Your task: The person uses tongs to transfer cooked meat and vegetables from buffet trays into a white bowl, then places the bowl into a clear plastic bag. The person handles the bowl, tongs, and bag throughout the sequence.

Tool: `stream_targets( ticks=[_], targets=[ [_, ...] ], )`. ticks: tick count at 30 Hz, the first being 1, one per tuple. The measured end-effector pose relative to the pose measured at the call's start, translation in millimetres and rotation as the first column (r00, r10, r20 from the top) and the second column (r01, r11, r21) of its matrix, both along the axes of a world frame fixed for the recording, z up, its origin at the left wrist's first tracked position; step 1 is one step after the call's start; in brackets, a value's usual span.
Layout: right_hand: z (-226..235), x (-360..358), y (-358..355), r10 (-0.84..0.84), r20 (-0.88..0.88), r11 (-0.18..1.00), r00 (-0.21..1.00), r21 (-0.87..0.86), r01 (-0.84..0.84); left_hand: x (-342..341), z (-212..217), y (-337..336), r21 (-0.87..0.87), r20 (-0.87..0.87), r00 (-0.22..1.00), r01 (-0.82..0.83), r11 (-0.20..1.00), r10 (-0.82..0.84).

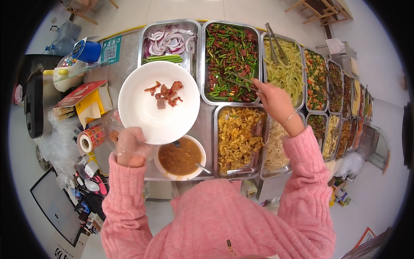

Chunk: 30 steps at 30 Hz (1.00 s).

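My left hand (133, 144), in a clear plastic glove, grips a white bowl (137, 108) by its near left edge. Several pieces of cooked reddish meat (166, 93) lie inside the bowl. With my right hand (274, 100) I hold metal tongs (244, 82), whose tips reach into a dish of meat and chopped green stems (228, 49). That food fills a deep steel tray (233, 103). Whether the tongs pinch a piece is too small to tell. Below the bowl stands a smaller bowl of brown soup (179, 159) with a spoon (204, 168) in it.
Sliced onion (170, 42) sits in the far left tray. Pale green shreds (284, 71) with other tongs (276, 45), yellow fried food (239, 138) and noodle-like strands (276, 146) fill nearby trays. More trays run right. A label roll (91, 139) and a monitor (56, 207) are at left.
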State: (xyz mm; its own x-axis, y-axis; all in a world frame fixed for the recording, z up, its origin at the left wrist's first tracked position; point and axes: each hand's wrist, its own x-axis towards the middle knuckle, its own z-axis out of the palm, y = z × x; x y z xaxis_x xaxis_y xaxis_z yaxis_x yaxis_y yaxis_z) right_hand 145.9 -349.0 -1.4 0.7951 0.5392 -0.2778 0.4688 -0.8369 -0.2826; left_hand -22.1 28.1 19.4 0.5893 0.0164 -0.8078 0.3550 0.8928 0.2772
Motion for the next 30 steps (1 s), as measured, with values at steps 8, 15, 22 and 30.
stream_targets(
  ticks=[8, 15, 22, 30],
  targets=[
    [-13, -4, 14, 0.048, 0.043, 0.998, 0.998, -0.032, -0.046, 5, 10, -10, -0.01, -0.034, 0.997, -0.075, 0.997, 0.075],
    [-20, 56, 35, -0.19, 0.148, 0.981, 0.971, 0.074, 0.18, 4, 10, -10, -0.006, 0.006, 0.999, -0.049, 0.999, 0.049],
    [-1, 25, 11, -0.175, 0.051, 0.984, 0.983, 0.006, 0.175, -7, 7, -1, -0.063, -0.001, 0.997, -0.079, 0.995, 0.08],
    [-5, -21, 6, -0.223, 0.022, 0.972, 0.975, -0.069, 0.224, -13, 7, -4, -0.038, 0.0, 0.998, -0.06, 0.998, 0.06]
  ],
)
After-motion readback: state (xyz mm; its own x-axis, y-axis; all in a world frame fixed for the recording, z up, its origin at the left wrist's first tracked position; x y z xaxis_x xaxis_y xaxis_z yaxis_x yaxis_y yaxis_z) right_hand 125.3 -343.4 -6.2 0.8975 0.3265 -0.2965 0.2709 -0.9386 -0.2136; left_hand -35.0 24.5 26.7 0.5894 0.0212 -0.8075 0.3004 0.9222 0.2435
